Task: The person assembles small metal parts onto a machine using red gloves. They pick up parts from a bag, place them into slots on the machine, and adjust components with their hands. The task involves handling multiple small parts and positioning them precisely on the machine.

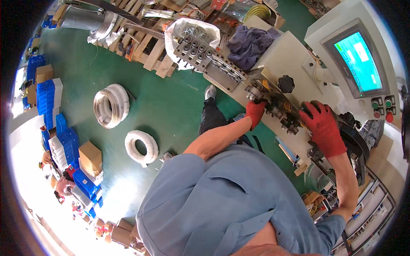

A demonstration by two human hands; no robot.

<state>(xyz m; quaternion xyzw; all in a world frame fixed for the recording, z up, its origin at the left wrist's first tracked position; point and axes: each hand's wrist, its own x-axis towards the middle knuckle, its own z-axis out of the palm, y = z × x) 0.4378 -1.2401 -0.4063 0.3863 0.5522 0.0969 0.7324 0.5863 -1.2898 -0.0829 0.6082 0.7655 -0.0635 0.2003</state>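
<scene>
My left hand (255, 114), in a red glove with dark fingertips, reaches into the metal roller mechanism (275, 109) of a wire machine. Its fingers are bent in against the parts, and what they grip is hidden. Further right, my right hand (323, 128), gloved the same way, lies over the machine beside coil springs (289, 106), its fingers spread. A black star-shaped knob (286, 84) sits just beyond the mechanism, between the two hands. To the left, a straightener plate with several round rollers (197, 48) extends from the machine.
A control box with a lit screen (358, 62) and push buttons (382, 108) stands at the right. A dark blue cloth (250, 45) lies on the machine. Wire coils (111, 106) and a white-wrapped ring (141, 148) are on the green floor. Wooden pallets (153, 53) lie at the back.
</scene>
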